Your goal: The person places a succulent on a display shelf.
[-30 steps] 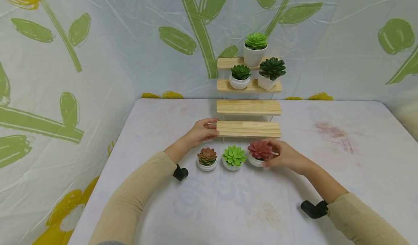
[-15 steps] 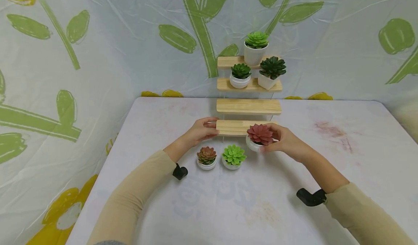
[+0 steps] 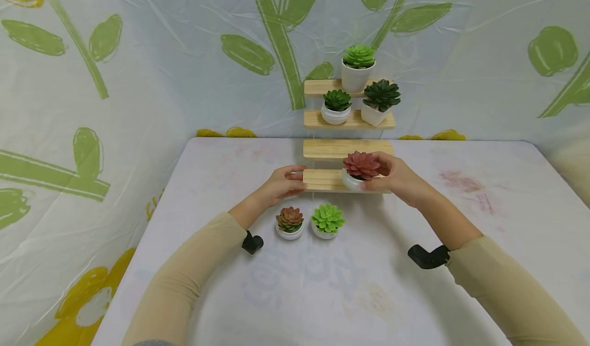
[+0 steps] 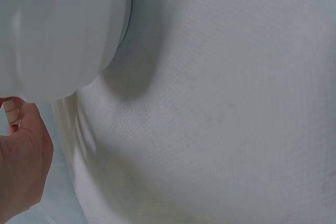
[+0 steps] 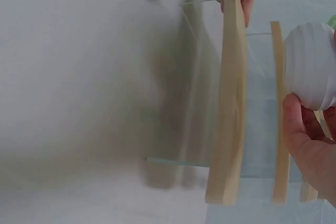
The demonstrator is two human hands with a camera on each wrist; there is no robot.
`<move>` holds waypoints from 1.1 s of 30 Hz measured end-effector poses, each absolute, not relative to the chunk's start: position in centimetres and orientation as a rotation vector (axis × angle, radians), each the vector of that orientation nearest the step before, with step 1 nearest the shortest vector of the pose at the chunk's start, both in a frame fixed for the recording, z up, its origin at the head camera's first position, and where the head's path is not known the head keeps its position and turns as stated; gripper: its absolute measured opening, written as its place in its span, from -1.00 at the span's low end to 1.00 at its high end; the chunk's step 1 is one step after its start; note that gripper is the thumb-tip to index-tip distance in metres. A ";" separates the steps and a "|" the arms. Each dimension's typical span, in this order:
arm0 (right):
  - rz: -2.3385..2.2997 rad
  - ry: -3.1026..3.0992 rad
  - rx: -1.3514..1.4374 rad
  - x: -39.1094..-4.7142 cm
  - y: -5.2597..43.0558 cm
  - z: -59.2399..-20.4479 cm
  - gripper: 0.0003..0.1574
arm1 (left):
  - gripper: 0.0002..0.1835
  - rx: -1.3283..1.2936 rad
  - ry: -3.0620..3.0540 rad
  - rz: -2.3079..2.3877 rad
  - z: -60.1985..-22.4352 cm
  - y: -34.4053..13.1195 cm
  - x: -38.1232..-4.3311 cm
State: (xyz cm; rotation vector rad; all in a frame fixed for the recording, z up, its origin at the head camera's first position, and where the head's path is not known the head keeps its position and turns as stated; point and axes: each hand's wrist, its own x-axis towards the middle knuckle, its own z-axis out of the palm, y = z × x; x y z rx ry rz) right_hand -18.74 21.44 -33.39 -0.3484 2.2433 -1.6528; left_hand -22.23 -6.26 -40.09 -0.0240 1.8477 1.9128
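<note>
My right hand [image 3: 400, 178] grips the white pot of a red artificial succulent [image 3: 361, 165], thumb in front and fingers round the right side. In the head view the pot overlaps the lowest board of a wooden tiered shelf [image 3: 322, 180]. The right wrist view shows the round white pot [image 5: 310, 66] beyond the lowest board, with my thumb [image 5: 295, 121] against it. My left hand [image 3: 282, 185] pinches the left end of that lowest board. On the table before the shelf sit a brown-red succulent [image 3: 290, 219] and a light green succulent [image 3: 328, 218], both in white pots.
A bright green succulent [image 3: 358, 59] stands on the top tier. One tier down are a small green succulent [image 3: 337, 100] and a dark green succulent [image 3: 381, 98] in an angular pot. Behind the white table [image 3: 230, 295] hangs a cloth with flower prints [image 3: 184, 69].
My right hand has lifted the red succulent from the table row and carried it up and back, to the lowest boards of the shelf. My left hand stays at the board's end.
</note>
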 end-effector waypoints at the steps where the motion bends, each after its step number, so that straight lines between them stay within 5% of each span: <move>1: -1.646 2.248 -0.342 -18.9 21.4 -33.3 -0.34 | -0.40 -0.024 1.849 1.911 -40.1 -6.3 -22.2; 22: -1.677 2.251 -0.258 -21.3 19.6 -31.8 -0.20 | -0.40 -0.037 1.843 1.918 -40.2 -6.2 -22.3; 33: -1.779 2.250 -0.284 -22.5 18.3 -31.7 -0.28 | -0.41 -0.053 1.824 1.929 -40.4 -6.3 -22.4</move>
